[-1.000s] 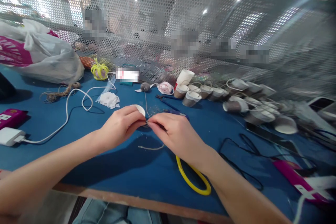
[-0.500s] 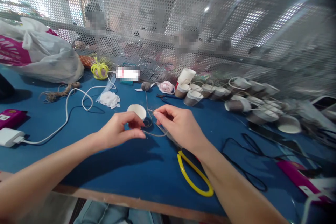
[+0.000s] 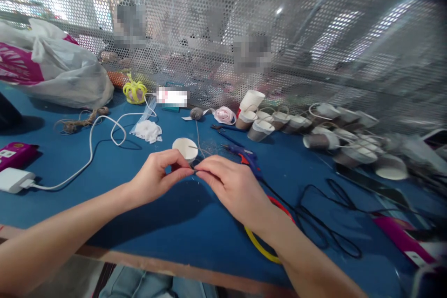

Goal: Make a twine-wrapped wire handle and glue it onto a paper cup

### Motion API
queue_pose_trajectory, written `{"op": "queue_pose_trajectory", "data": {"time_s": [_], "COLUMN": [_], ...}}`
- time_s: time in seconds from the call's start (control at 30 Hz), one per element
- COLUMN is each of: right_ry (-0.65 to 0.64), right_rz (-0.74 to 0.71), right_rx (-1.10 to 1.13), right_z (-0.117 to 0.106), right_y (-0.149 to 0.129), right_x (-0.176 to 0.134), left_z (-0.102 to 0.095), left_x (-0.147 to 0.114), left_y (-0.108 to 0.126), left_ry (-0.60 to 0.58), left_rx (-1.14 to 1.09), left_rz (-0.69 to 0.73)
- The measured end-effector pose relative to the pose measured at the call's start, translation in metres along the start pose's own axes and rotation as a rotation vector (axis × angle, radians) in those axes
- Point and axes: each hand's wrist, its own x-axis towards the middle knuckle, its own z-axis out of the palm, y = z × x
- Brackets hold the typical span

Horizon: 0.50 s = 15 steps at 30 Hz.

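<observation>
Thumb and fingertips of my left hand (image 3: 161, 173) are pinched closed on thin twine (image 3: 198, 132). My right hand (image 3: 234, 185) pinches the same twine, its fingertips almost touching the left ones. A strand runs back from the hands to a small grey-brown twine ball (image 3: 196, 113). Just behind the fingertips stands a white paper cup (image 3: 182, 149), partly covered by my left hand. Scissors with yellow and red handles (image 3: 260, 246) lie beneath my right wrist, their blades hidden. Beyond my right hand rests a blue glue gun (image 3: 246, 152).
Several small cups with twine handles (image 3: 261, 129) stand at the back right. Pliers (image 3: 226, 132) lie before them. White ribbon (image 3: 148, 130), a white cable (image 3: 91, 144) and a plastic bag (image 3: 70, 70) occupy the left. A perforated metal screen (image 3: 195, 23) borders the back.
My right hand has moved left and slightly down, bringing its fingertips to the left hand's. The loose twine between them is now gathered in the fingers. The glue gun has come into view.
</observation>
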Motion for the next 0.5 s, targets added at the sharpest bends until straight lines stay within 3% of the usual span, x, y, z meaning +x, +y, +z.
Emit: {"op": "queue_pose_trajectory", "data": {"time_s": [0.17, 0.5], "right_ry": [-0.003, 0.046], "right_rz": [0.004, -0.048], "right_rx": [-0.054, -0.065], "right_z": [0.0045, 0.0014], "right_y": [-0.0006, -0.0084], "right_x": [-0.0012, -0.0029], "left_z": [0.0002, -0.0008], "left_x": [-0.0015, -0.0043], "left_y": [0.0018, 0.0045], "left_ry": [-0.058, -0.072], "left_rx": [-0.164, -0.393], "left_rz": [-0.08, -0.082]}}
